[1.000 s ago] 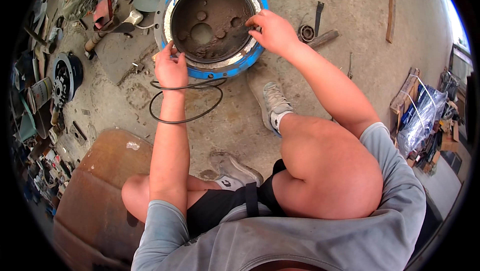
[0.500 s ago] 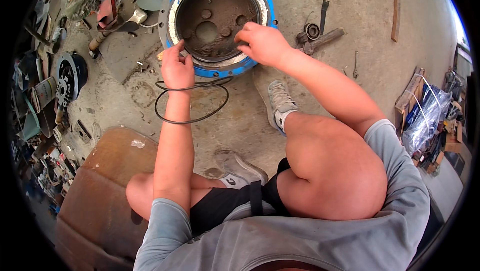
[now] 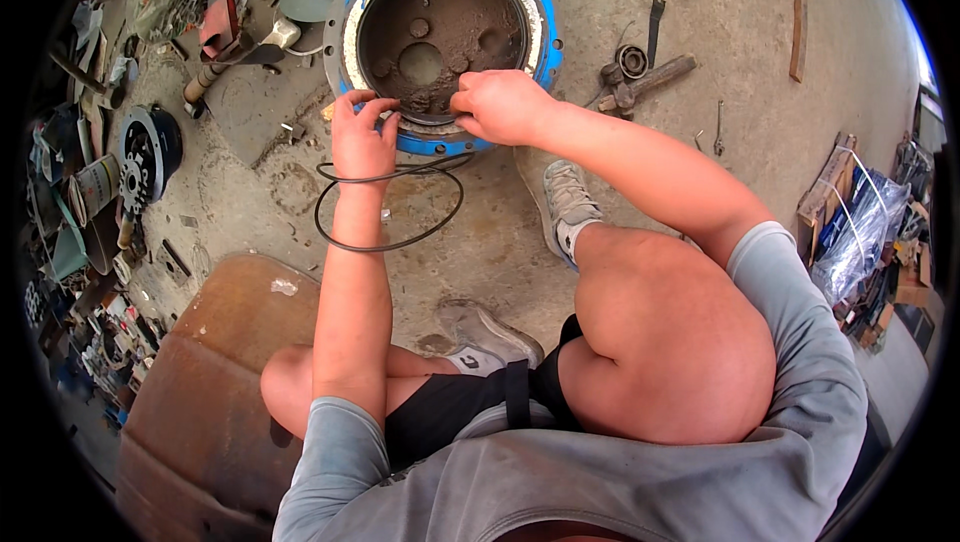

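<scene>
A round metal housing with a blue bolt flange [image 3: 540, 17] lies on the concrete floor, its dirty bowl facing up. My left hand [image 3: 360, 142] rests at the near-left of its inner rim, fingers spread and curved on the edge. A thin black rubber ring [image 3: 400, 242] hangs looped around that wrist and droops to the floor. My right hand [image 3: 500, 107] sits curled, knuckles up, on the near rim beside the left hand. What its fingertips press is hidden. I am squatting, with my knees and grey shoes below the hands.
A rusty drum [image 3: 200, 392] stands at lower left. A hammer and a bearing [image 3: 640, 72] lie right of the housing. A black toothed wheel [image 3: 150, 152], pipes and scrap crowd the left side. Plastic-wrapped goods [image 3: 860, 232] are stacked at the right.
My right hand has slid from the rim's right side round to its near edge, close to the left hand. The left hand stayed on the near-left rim with the ring on its wrist.
</scene>
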Motion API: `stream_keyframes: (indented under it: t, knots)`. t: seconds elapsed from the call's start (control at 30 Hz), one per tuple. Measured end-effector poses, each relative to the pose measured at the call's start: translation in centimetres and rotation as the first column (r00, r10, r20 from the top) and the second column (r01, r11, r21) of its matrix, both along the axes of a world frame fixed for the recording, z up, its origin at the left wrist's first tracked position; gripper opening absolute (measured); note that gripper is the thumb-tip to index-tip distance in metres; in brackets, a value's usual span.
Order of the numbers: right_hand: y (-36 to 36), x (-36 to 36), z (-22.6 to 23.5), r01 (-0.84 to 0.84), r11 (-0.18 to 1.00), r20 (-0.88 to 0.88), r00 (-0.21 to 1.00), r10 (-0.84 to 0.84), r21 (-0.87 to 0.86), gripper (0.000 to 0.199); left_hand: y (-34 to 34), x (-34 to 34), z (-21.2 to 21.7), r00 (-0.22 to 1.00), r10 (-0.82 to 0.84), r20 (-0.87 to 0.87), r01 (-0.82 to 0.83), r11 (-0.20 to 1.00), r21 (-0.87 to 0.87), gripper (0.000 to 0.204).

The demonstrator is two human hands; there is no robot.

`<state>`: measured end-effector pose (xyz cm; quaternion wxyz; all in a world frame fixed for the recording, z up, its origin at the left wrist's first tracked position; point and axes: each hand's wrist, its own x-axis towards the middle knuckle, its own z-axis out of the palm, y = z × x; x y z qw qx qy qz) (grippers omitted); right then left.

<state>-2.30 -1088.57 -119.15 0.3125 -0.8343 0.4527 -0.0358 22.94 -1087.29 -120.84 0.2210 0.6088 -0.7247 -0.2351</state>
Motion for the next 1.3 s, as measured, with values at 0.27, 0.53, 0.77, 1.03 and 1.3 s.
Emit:
stream_keyframes:
  t: [0.27, 0.53, 0.77, 1.03, 1.3]
  knots:
    - [-0.3, 0.3, -0.5, 0.091, 0.995, -0.008, 0.996, -0.091, 0.044, 0.019, -0.1, -0.2, 0.3, 0.999, 0.007, 0.034, -0.007, 1.000, 0.002, 0.016]
    - [-0.5, 0.7, -0.4, 0.158, 0.984, -0.031, 0.987, -0.156, 0.088, 0.018, -0.1, 0.3, 0.0, 0.999, -0.019, 0.048, 0.018, 1.000, 0.009, 0.018]
    - [-1.1, 0.3, 0.0, 0.098, 0.984, -0.059, 0.994, -0.091, 0.149, 0.016, -0.3, 0.2, 0.0, 0.999, -0.033, 0.039, 0.033, 0.999, 0.013, 0.017]
    - [-1.4, 0.6, 0.0, 0.093, 0.975, -0.098, 0.992, -0.074, 0.201, 0.019, -0.9, 0.4, -0.1, 0.992, -0.098, 0.083, 0.102, 0.994, -0.034, 0.017]
    - [-1.4, 1.0, 0.5, 0.114, 0.971, -0.127, 0.988, -0.088, 0.210, 0.021, -1.0, -0.2, 0.4, 0.987, -0.075, 0.139, 0.074, 0.997, 0.012, 0.016]
